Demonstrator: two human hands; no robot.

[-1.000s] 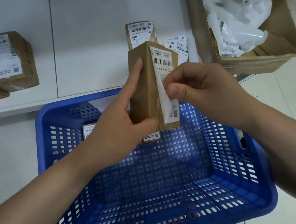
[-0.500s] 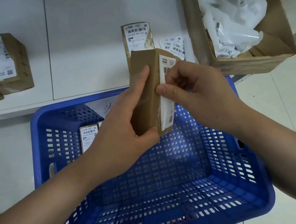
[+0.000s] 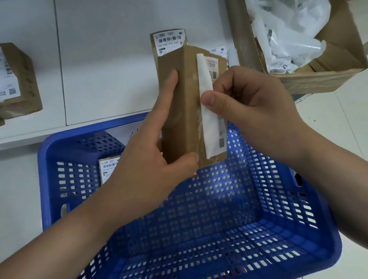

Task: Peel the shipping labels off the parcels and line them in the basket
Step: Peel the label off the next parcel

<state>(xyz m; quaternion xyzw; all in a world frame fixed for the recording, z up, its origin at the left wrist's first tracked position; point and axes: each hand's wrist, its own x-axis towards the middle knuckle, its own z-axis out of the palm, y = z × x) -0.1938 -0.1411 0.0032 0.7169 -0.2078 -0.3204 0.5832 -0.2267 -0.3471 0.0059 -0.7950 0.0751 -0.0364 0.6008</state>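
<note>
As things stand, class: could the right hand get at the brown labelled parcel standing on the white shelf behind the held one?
Probably not yet: the right hand pinches the half-peeled white label, and the held brown parcel stands before the shelf parcel.

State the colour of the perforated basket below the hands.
Blue, seen in the head view: basket.

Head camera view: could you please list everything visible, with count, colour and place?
held parcel: 1, brown, upright above the basket
label: 1, white, partly peeled from the held parcel
basket: 1, blue, below the hands
parcel in basket: 1, brown, at far wall
shelf parcels: 3, brown, labelled, on white shelf
cardboard box: 1, brown, top right, holding white paper scraps
left hand: grips held parcel
right hand: fingers pinch label
</note>
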